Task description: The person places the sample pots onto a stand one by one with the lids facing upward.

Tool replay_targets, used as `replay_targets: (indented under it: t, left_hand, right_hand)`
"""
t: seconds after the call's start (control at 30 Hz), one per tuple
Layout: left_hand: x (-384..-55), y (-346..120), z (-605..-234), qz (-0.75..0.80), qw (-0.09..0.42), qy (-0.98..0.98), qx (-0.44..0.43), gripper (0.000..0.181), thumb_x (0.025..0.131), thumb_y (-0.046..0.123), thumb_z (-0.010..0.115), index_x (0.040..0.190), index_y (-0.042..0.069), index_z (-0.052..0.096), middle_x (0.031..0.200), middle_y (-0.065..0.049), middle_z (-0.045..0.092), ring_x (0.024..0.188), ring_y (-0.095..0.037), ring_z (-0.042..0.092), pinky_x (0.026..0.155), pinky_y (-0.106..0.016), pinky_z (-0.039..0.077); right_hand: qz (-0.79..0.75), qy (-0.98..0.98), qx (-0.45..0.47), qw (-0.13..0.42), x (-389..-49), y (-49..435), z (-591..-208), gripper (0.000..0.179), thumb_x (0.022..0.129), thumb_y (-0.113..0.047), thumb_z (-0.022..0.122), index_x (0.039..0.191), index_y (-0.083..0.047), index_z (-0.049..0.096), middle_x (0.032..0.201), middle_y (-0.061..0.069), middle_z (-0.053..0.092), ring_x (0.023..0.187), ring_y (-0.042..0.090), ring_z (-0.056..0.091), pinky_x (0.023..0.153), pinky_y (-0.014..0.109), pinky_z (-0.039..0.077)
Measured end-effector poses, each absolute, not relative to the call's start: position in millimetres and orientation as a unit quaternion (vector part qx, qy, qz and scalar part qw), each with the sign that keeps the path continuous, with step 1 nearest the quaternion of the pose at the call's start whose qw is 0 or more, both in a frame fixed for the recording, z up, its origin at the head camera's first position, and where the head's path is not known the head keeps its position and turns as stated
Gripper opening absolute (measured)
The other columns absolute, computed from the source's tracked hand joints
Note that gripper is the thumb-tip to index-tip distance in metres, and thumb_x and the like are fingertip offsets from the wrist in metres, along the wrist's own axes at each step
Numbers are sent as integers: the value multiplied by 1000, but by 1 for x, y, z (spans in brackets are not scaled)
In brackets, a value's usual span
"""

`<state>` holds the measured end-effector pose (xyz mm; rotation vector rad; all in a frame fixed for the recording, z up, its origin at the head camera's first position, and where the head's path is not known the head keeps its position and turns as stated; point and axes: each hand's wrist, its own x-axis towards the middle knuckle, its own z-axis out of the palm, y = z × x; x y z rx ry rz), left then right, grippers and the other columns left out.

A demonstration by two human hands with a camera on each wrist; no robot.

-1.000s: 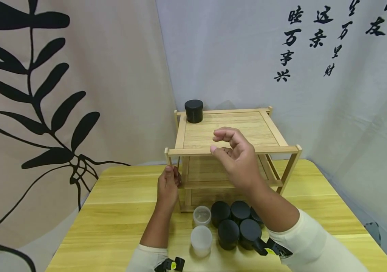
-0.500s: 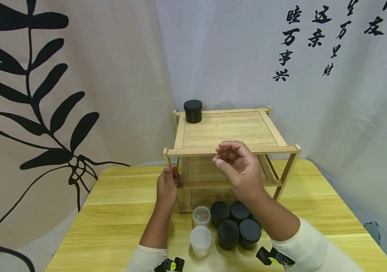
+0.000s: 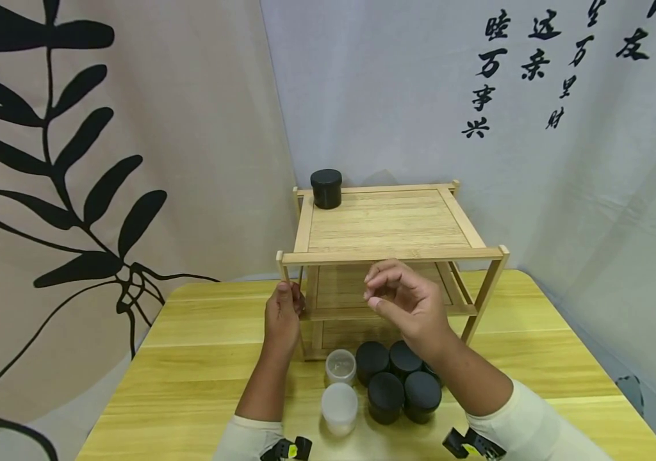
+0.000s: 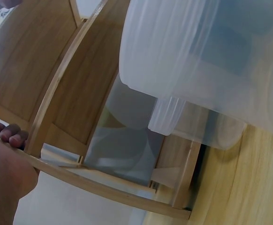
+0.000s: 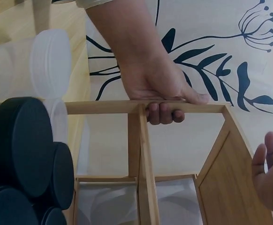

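Observation:
A three-tier wooden shelf (image 3: 391, 224) stands on the table, one black lidded jar (image 3: 326, 189) at the back left of its top tier. My left hand (image 3: 283, 314) grips the shelf's left front post; the right wrist view shows its fingers (image 5: 164, 115) curled round the wood. In front of the middle tier, my right hand (image 3: 411, 307) hovers with loosely bent fingers and nothing in them. Below it, several black jars (image 3: 385, 397) stand grouped at the shelf's foot. Two translucent jars, a rear one (image 3: 341, 366) and a front one (image 3: 339, 406), stand to their left.
The yellow wood-grain table (image 3: 189, 371) extends to both sides of the shelf. Behind it hang a pale cloth with black characters (image 3: 480, 96) and one with a dark leaf print (image 3: 86, 147). A small camera is strapped at each wrist.
My right hand has come down from over the top tier to in front of the middle one, its fingers curling slightly more. My left hand keeps its hold on the post.

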<state>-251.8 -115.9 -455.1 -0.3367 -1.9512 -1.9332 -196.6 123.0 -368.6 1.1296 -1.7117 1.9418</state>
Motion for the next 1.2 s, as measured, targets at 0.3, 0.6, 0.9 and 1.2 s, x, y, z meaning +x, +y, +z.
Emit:
replay_targets:
  t: [0.3,0.6,0.9,1.2]
  left_hand:
    - [-252,-116,-455,-680,186,-700,-117,79,109,69,22,89,-6,39,72,1,32,65,-9,30,63,-25,28]
    - [-250,-116,-454,-683,185,-697,-114,82,108,71,22,90,-7,40,73,0,33,64,-9,30,61,-24,28]
    - [-252,-116,-454,-677,188,-702,-117,78,110,69,22,88,-4,40,71,3,33,63,-8,30,60,-24,27]
    - [-250,-115,-452,-680,184,-698,-128,77,108,72,21,88,0,41,72,3,33,62,-9,29,60,-23,27]
  right_hand:
    - [641,-597,468,118,-201,135,-385,15,94,14,77,95,2,69,93,19,65,89,17,64,76,29,60]
    - [637,-630,443,38,-201,145,-396,13,94,8,81,94,1,70,96,15,69,91,20,67,81,31,61]
    - [624,-644,441,-20,-207,158,-408,14,93,11,81,96,2,70,98,15,69,94,16,69,85,32,61]
    - [622,-648,436,-48,-208,172,-417,17,91,15,79,97,3,68,99,14,68,95,18,68,86,32,61]
